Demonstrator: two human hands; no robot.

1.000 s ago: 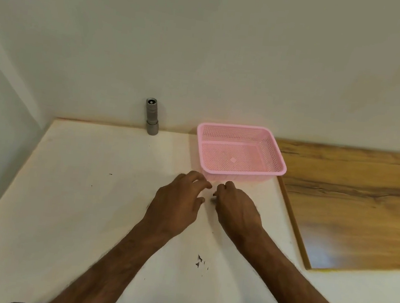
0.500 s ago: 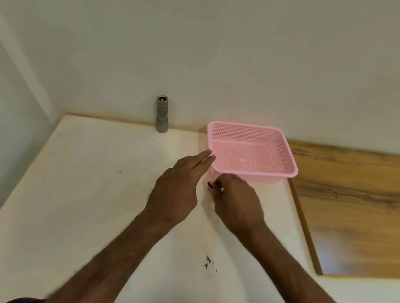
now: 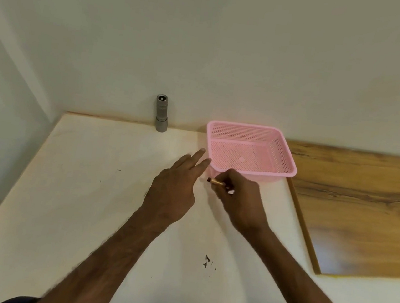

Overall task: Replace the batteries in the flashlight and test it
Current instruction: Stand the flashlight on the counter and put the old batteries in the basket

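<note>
A grey metal flashlight [image 3: 161, 113] stands upright against the wall at the back of the white table [image 3: 77, 187]. My right hand [image 3: 238, 200] is closed around a small gold battery [image 3: 216, 182], whose tip sticks out to the left just in front of the pink basket [image 3: 251, 151]. My left hand [image 3: 177, 188] hovers beside it, fingers stretched flat toward the basket's near left corner, holding nothing. The basket looks empty.
A wooden board [image 3: 362, 207] lies to the right of the basket, its edge close to my right forearm. A few dark specks [image 3: 207, 262] mark the table between my arms. The wall runs directly behind flashlight and basket.
Both hands have moved forward toward the basket. My right hand has picked up the battery, which now shows between its fingers. My left hand's fingers have stretched out.
</note>
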